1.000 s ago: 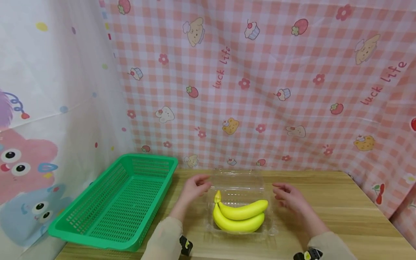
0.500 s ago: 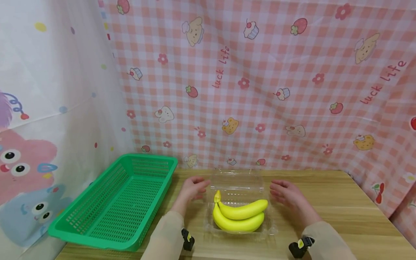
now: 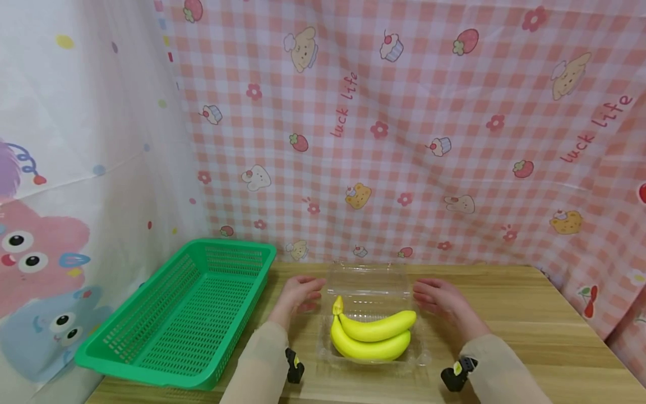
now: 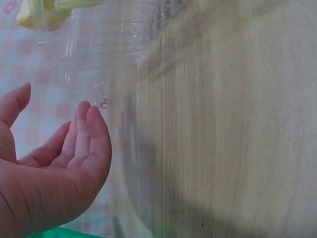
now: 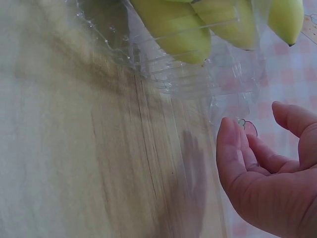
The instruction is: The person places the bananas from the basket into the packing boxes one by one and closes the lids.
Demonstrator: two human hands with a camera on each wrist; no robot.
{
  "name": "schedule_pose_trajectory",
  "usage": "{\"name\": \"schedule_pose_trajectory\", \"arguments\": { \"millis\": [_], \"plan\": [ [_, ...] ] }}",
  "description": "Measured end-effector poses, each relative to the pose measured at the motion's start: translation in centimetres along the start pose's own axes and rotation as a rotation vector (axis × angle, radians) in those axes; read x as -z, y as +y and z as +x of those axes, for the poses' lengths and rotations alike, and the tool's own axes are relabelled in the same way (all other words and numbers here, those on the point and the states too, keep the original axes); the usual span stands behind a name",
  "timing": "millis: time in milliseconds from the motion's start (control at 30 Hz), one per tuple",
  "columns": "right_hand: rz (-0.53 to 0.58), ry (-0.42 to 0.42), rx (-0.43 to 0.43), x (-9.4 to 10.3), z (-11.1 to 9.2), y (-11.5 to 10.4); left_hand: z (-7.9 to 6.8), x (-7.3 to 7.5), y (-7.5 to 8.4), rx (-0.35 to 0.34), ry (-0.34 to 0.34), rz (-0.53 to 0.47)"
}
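Note:
A clear plastic clamshell box [image 3: 368, 285] stands on the table with its lid raised at the back. Inside it lies a bunch of yellow bananas [image 3: 377, 331], the stem at the left. My left hand [image 3: 298, 296] is held beside the box's left side, fingers extended and thumb apart. On the right side, my right hand [image 3: 445, 302] mirrors it, palm toward the box. Both wrist views show a gap between the fingertips and the clear plastic, and neither hand holds anything. More tips of the bananas [image 5: 173, 32] show through the box wall in the right wrist view.
A green slotted plastic basket [image 3: 194, 320] stands at the left on the wooden table [image 3: 535, 325]. Behind the table hangs a pink checked cloth [image 3: 414, 168], and a white printed curtain [image 3: 121, 185] closes the left side. Black cameras sit on both wrists.
My right hand has moved left, closer to the box. The left hand has shifted only slightly. Box, bananas and basket stay where they were.

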State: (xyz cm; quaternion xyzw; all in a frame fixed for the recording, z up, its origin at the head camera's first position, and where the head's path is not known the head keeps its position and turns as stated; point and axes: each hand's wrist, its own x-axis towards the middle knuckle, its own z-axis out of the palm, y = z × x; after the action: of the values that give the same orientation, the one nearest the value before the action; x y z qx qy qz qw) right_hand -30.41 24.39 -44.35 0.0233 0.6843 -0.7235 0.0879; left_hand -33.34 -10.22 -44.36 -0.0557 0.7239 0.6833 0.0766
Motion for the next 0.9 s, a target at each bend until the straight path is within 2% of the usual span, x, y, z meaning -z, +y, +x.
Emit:
{"name": "schedule_pose_trajectory", "arguments": {
  "millis": [267,600,900],
  "plan": [
    [0.015,-0.009,-0.001,-0.6,0.3,-0.3,0.4,-0.5,0.0,-0.005,-0.023,-0.009],
    [-0.021,-0.016,-0.013,-0.8,1.1,-0.1,0.9,-1.2,0.2,-0.011,-0.008,-0.061],
    [0.043,-0.034,0.011,-0.9,1.3,-0.2,0.8,-1.4,0.2,-0.032,0.004,-0.082]
  ]
}}
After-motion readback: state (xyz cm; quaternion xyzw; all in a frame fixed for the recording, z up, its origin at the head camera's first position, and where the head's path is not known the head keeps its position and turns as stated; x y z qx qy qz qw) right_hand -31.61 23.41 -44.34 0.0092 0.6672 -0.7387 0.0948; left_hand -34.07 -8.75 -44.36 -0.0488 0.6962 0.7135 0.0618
